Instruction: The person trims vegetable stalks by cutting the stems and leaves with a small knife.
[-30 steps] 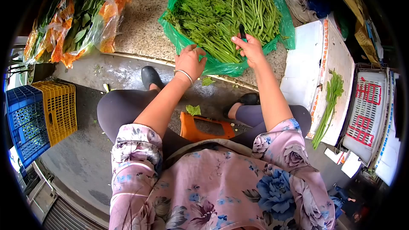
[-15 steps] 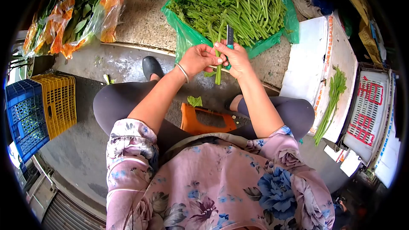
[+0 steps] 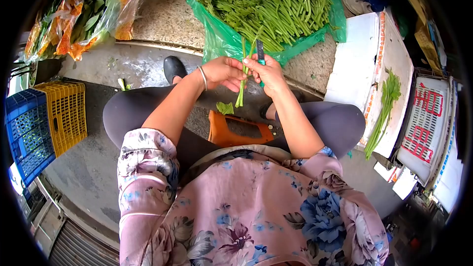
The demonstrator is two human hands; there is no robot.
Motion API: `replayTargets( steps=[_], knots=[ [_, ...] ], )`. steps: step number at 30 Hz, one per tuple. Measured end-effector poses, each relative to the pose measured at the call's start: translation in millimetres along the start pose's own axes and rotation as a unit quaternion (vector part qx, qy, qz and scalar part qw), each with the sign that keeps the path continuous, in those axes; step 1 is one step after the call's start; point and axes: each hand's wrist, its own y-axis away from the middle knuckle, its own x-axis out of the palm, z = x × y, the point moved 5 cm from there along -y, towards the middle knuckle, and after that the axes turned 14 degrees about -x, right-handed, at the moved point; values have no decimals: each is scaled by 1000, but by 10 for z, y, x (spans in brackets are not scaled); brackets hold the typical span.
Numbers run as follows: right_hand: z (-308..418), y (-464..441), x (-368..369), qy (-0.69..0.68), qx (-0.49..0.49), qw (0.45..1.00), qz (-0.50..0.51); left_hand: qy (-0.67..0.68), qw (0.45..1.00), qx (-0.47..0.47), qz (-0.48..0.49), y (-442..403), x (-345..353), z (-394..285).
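Observation:
My left hand (image 3: 221,73), with a bangle at the wrist, is closed on a few thin green vegetable stalks (image 3: 241,88), whose lower ends hang below the fingers. Close beside it, my right hand (image 3: 269,74) grips a utility knife (image 3: 260,51) with a teal handle, its dark blade pointing up and away from me. The right thumb rests against the stalks. Beyond both hands, a large heap of leafy green stalks (image 3: 276,5) lies on an open green plastic bag (image 3: 212,29).
An orange stool (image 3: 231,135) and a torn leaf (image 3: 225,108) are between my legs. To the right, a small bunch of greens (image 3: 384,113) lies on a white foam box (image 3: 352,59). Yellow (image 3: 66,116) and blue crates (image 3: 29,133) stand left, below bagged leafy vegetables (image 3: 96,15).
Both hands have moved slightly left and down, with the stalks and knife still held. The stalks now show as separate strands, and the knife has shifted left with the right hand.

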Motion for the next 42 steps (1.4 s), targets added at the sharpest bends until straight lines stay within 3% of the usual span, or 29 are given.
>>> replayTargets(
  steps=[5,11,13,26,30,38,42],
  knots=[
    [-21,116,-82,20,-23,1000,-6,-41,999,-10,17,-6,63,15],
    [-96,353,-329,-72,-33,995,-65,-134,991,-11,-20,-62,4,72],
    [-81,441,-300,-42,-70,996,-25,-182,982,-35,-35,-43,7,114],
    [-455,617,-109,-148,49,987,31,-346,929,-128,11,65,90,397],
    [-495,647,-81,-176,65,981,51,-335,933,-129,22,45,99,440],
    [-721,683,-175,-295,100,950,-28,-297,943,-142,36,10,44,493],
    [-734,697,-153,-299,94,949,-11,-295,944,-146,34,-21,65,462]
  ],
)
